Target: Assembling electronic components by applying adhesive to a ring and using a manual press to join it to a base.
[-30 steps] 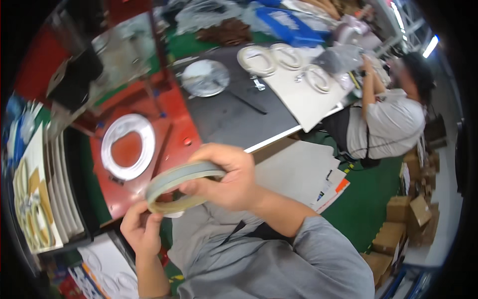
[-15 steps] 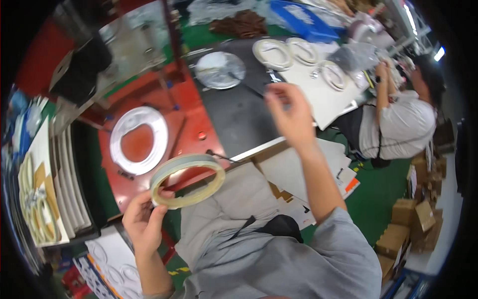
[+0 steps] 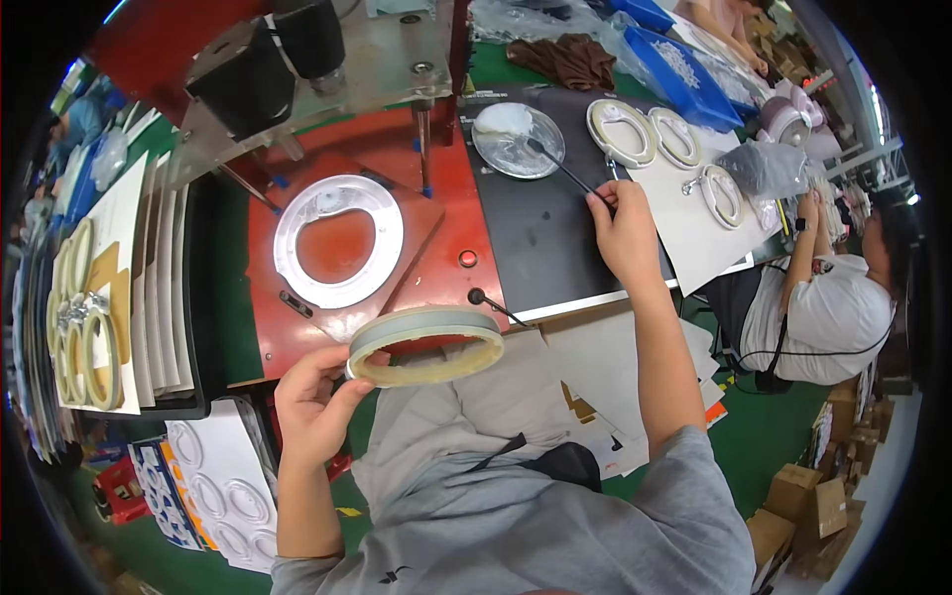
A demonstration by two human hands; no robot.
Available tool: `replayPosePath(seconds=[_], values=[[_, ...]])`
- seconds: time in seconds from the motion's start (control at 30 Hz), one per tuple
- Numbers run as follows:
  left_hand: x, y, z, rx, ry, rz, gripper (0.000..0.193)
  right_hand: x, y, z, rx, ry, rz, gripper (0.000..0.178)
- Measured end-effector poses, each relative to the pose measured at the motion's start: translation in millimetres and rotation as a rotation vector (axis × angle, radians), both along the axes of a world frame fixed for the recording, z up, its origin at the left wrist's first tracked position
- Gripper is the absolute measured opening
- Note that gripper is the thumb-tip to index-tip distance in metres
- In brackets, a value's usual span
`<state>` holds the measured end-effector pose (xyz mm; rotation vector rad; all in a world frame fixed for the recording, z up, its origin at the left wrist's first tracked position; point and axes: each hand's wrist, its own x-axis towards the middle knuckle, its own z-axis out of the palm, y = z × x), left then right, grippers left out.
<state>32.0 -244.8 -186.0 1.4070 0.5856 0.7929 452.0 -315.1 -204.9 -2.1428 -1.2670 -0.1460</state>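
My left hand (image 3: 315,405) pinches the left edge of a pale yellow ring (image 3: 428,325) with a grey outer band, holding it tilted above my lap. Over the black mat, my right hand (image 3: 629,236) grips a thin black-handled brush (image 3: 569,171). The brush's dark tip rests in a round, shiny dish (image 3: 520,167). A mound of white paste (image 3: 504,119) sits at the far left of that dish. On the red press base (image 3: 436,213) lies a white ring (image 3: 384,238) with a wide opening, apart from both hands.
Black press blocks (image 3: 241,84) and a clear plate (image 3: 372,87) overhang the red base. Pale rings (image 3: 595,124) lie on white board at right. Stacked boards with rings (image 3: 164,288) stand at left. A co-worker (image 3: 838,307) sits at right. A brown cloth (image 3: 565,59) lies at the back.
My right hand now grips the brush, its tip in the dish; earlier it hovered over the mat near the brush handle. The view has shifted, and the ring stays in my left hand.
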Motion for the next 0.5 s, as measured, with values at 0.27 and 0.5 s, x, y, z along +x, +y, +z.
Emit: replayPosePath(seconds=[0.27,0.5], values=[[-7,-2,-12,0.011,0.005,0.007,0.033,0,49,18,0.164,0.243,0.047,0.017],[-5,-3,-17,-0.013,-0.026,0.035,0.034,-7,26,31,0.115,0.197,0.058,0.021]])
